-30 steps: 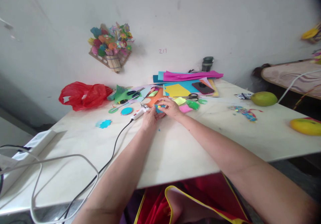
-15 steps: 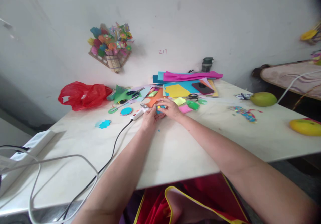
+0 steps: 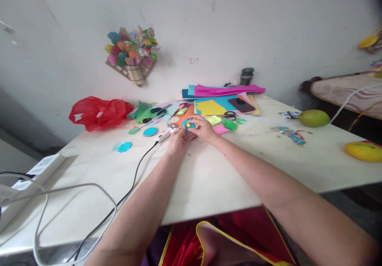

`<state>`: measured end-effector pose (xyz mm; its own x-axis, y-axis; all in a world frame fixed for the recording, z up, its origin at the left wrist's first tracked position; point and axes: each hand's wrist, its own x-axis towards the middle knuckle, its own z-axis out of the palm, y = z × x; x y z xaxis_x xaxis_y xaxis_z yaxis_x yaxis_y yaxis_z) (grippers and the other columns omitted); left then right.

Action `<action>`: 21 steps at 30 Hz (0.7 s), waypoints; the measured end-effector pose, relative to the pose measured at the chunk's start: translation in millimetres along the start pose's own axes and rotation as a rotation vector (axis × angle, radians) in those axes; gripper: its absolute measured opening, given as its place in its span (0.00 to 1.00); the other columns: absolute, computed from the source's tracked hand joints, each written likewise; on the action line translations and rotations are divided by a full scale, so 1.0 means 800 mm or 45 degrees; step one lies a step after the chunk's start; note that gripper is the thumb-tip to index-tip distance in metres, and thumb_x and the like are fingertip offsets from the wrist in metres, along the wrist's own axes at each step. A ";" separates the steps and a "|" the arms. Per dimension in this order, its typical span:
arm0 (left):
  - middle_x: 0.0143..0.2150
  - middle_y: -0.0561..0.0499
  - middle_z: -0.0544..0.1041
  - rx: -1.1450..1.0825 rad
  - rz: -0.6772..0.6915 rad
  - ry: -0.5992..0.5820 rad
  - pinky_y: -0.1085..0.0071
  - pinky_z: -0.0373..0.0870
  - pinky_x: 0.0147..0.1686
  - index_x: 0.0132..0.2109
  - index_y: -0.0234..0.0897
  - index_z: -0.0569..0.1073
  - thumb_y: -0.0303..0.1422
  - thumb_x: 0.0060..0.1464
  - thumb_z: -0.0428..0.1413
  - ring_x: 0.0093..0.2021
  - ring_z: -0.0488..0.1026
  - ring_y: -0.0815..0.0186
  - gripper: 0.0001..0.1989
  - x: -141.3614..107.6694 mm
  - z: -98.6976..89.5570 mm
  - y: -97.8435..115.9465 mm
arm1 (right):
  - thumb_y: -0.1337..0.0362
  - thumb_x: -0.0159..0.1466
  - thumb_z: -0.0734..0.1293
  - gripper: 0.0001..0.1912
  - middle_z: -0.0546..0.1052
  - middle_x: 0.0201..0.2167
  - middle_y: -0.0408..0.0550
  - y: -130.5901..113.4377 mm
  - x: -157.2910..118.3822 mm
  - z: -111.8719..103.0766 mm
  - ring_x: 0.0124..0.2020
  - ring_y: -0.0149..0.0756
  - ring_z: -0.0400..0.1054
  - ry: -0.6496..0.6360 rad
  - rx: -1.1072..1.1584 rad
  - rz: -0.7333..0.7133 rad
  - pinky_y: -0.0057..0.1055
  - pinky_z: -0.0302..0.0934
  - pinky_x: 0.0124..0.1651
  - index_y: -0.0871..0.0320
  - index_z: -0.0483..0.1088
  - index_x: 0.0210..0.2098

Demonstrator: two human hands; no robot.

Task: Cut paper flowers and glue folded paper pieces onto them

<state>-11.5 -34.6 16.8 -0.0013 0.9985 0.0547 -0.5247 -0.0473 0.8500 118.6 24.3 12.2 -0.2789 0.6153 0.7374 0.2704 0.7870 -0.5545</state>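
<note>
A small blue paper flower (image 3: 184,124) with a yellow centre (image 3: 188,125) is held between my two hands over the table. My left hand (image 3: 178,139) grips it from below, fingers partly hidden beneath the petals. The fingertips of my right hand (image 3: 204,129) pinch its right side. Just left of my left hand lies a white glue gun (image 3: 163,135) with a black cord trailing to the lower left. Further left are a blue paper disc (image 3: 150,132) and a blue scalloped paper shape (image 3: 124,147).
Behind my hands lie coloured sheets (image 3: 211,107), a phone (image 3: 241,104) and black-handled scissors (image 3: 229,115). At the left are a red plastic bag (image 3: 100,114), a power strip (image 3: 32,186) and looped cables. Mangoes (image 3: 314,118) lie at the right.
The blue flower has turned in my fingers, so more of its petals and the yellow centre show. My arms stay almost where they were.
</note>
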 end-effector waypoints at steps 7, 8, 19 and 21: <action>0.28 0.50 0.78 -0.024 -0.092 0.028 0.62 0.72 0.46 0.38 0.34 0.71 0.32 0.51 0.56 0.32 0.78 0.63 0.08 -0.001 0.005 0.002 | 0.67 0.54 0.68 0.08 0.75 0.44 0.49 -0.003 0.002 0.000 0.48 0.39 0.68 0.003 0.000 0.063 0.37 0.65 0.49 0.54 0.77 0.35; 0.28 0.50 0.78 -0.027 -0.093 0.025 0.61 0.72 0.46 0.39 0.34 0.72 0.33 0.50 0.56 0.32 0.78 0.63 0.09 0.000 0.004 0.001 | 0.67 0.55 0.68 0.08 0.75 0.45 0.49 -0.004 0.002 0.000 0.47 0.39 0.69 -0.011 0.007 0.073 0.37 0.65 0.48 0.54 0.77 0.35; 0.28 0.48 0.79 -0.040 -0.039 0.048 0.58 0.74 0.45 0.40 0.32 0.73 0.31 0.53 0.56 0.31 0.78 0.62 0.08 0.002 0.002 -0.001 | 0.65 0.55 0.68 0.09 0.75 0.46 0.50 -0.006 0.001 -0.001 0.48 0.40 0.69 -0.043 0.014 0.068 0.36 0.66 0.46 0.54 0.77 0.36; 0.28 0.47 0.79 -0.032 -0.052 0.054 0.58 0.74 0.45 0.41 0.32 0.73 0.31 0.54 0.55 0.30 0.78 0.62 0.09 0.002 0.002 0.000 | 0.66 0.55 0.68 0.08 0.75 0.46 0.50 -0.006 0.000 -0.001 0.48 0.40 0.69 -0.048 0.023 0.070 0.37 0.66 0.46 0.54 0.77 0.35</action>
<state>-10.0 -33.3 17.6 -0.0151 0.9999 -0.0026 -0.5465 -0.0061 0.8375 118.1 20.5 15.5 -0.2983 0.6589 0.6906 0.2702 0.7522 -0.6010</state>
